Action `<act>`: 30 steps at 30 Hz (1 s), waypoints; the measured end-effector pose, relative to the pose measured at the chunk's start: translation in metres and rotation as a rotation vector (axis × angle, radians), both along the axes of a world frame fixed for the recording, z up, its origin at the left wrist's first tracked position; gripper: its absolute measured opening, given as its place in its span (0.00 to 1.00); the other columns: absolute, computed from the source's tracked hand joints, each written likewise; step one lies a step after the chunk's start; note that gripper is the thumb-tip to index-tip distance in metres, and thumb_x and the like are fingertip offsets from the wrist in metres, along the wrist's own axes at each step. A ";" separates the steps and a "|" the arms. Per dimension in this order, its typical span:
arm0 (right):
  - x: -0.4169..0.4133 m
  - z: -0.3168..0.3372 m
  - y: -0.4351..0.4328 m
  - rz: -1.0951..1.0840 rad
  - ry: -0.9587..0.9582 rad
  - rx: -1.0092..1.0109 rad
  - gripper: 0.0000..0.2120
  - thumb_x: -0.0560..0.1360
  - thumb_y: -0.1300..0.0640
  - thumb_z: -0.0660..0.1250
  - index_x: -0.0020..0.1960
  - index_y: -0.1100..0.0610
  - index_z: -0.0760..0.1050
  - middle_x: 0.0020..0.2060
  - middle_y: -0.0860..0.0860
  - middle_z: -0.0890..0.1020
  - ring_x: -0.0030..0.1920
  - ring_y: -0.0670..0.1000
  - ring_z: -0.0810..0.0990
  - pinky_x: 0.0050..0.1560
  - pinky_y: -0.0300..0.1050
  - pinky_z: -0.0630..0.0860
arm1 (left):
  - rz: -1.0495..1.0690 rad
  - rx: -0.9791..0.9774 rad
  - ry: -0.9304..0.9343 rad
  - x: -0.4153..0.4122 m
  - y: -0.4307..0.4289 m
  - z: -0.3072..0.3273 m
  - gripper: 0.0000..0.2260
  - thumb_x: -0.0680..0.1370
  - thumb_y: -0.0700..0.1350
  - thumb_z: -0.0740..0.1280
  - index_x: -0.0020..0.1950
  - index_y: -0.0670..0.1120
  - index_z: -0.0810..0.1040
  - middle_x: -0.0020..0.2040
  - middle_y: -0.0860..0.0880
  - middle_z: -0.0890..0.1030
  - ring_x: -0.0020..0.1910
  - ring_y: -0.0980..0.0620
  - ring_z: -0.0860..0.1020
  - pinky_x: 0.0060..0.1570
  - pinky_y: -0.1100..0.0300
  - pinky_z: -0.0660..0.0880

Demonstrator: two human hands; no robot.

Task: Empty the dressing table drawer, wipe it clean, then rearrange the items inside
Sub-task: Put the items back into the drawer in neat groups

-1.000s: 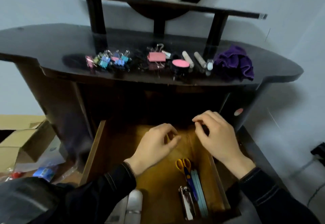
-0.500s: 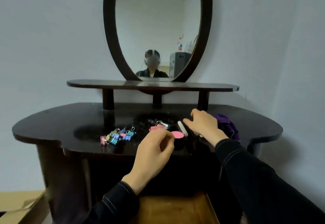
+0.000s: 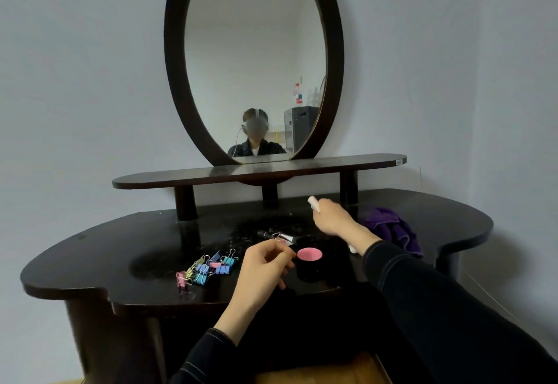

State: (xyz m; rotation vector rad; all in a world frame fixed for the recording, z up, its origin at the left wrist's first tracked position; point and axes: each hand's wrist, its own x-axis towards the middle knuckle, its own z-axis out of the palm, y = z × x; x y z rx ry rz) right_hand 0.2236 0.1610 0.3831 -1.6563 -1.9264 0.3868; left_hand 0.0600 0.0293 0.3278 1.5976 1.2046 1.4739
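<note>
While right hand (image 3: 330,219) grips white tube (image 3: 312,202), left hand (image 3: 261,269) curled

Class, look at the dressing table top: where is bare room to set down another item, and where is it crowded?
Bare: the tabletop left of the binder clips; its right end beyond the purple cloth; the upper shelf. Crowded: the middle: clips, pink-topped jar, left hand, right hand gripping a white tube.
</note>
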 end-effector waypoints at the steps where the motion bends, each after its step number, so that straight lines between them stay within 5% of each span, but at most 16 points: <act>1: 0.003 0.006 -0.002 0.037 0.259 -0.029 0.14 0.83 0.58 0.59 0.66 0.63 0.73 0.45 0.58 0.81 0.39 0.56 0.81 0.36 0.46 0.73 | -0.009 -0.010 -0.018 0.000 0.000 0.000 0.09 0.79 0.40 0.67 0.40 0.43 0.83 0.34 0.47 0.81 0.32 0.53 0.76 0.26 0.60 0.73; 3: 0.010 0.016 -0.014 0.133 0.718 -0.136 0.12 0.83 0.58 0.63 0.61 0.65 0.75 0.35 0.55 0.80 0.30 0.51 0.78 0.31 0.43 0.75 | -0.041 -0.024 -0.064 0.000 0.000 0.002 0.08 0.79 0.42 0.68 0.41 0.44 0.83 0.35 0.45 0.81 0.32 0.52 0.77 0.27 0.60 0.74; 5: 0.013 0.023 -0.033 0.280 0.955 -0.245 0.11 0.81 0.58 0.66 0.60 0.64 0.75 0.36 0.56 0.85 0.34 0.52 0.84 0.35 0.45 0.80 | -0.108 -0.054 -0.153 0.005 -0.001 0.005 0.07 0.79 0.45 0.69 0.44 0.43 0.83 0.39 0.43 0.82 0.34 0.50 0.79 0.29 0.57 0.76; 10: 0.000 0.016 -0.075 0.598 0.921 -0.330 0.12 0.84 0.53 0.62 0.62 0.60 0.74 0.54 0.56 0.87 0.61 0.54 0.82 0.64 0.53 0.76 | -0.289 -0.140 -0.352 0.025 -0.002 0.014 0.19 0.77 0.55 0.71 0.57 0.41 0.81 0.47 0.37 0.84 0.43 0.44 0.83 0.38 0.52 0.81; 15: -0.013 0.007 -0.084 0.622 0.665 -0.270 0.20 0.78 0.39 0.65 0.57 0.55 0.80 0.53 0.49 0.87 0.54 0.52 0.86 0.53 0.52 0.82 | -0.428 -0.096 -0.437 0.021 -0.004 0.010 0.15 0.78 0.52 0.71 0.59 0.44 0.78 0.39 0.43 0.79 0.31 0.50 0.74 0.22 0.63 0.68; 19: -0.018 0.007 -0.053 0.375 0.777 -0.110 0.19 0.80 0.41 0.65 0.53 0.56 0.82 0.45 0.54 0.87 0.45 0.51 0.86 0.53 0.54 0.84 | -0.303 -0.028 -0.495 -0.003 0.000 0.011 0.12 0.78 0.46 0.68 0.56 0.40 0.74 0.39 0.42 0.77 0.29 0.49 0.73 0.21 0.64 0.64; 22: -0.029 0.005 -0.021 0.190 0.371 0.083 0.17 0.80 0.48 0.66 0.50 0.63 0.82 0.43 0.58 0.86 0.43 0.55 0.84 0.52 0.53 0.81 | -0.232 -0.036 -0.574 -0.020 0.005 0.014 0.06 0.80 0.41 0.63 0.55 0.41 0.71 0.38 0.43 0.78 0.31 0.48 0.75 0.22 0.62 0.66; 26: -0.052 0.004 0.007 0.259 -0.064 -0.142 0.16 0.77 0.47 0.71 0.43 0.61 0.82 0.31 0.51 0.77 0.30 0.49 0.74 0.32 0.42 0.71 | -0.142 -0.122 -0.671 -0.026 0.014 0.011 0.07 0.82 0.39 0.60 0.59 0.41 0.72 0.34 0.45 0.77 0.28 0.50 0.74 0.21 0.62 0.64; 30: -0.073 0.002 0.022 0.243 -0.325 -0.215 0.06 0.76 0.60 0.69 0.41 0.60 0.78 0.32 0.53 0.77 0.29 0.49 0.71 0.29 0.42 0.67 | -0.127 -0.166 -0.663 -0.027 0.017 0.010 0.09 0.81 0.38 0.58 0.60 0.40 0.73 0.35 0.44 0.78 0.29 0.48 0.76 0.22 0.61 0.68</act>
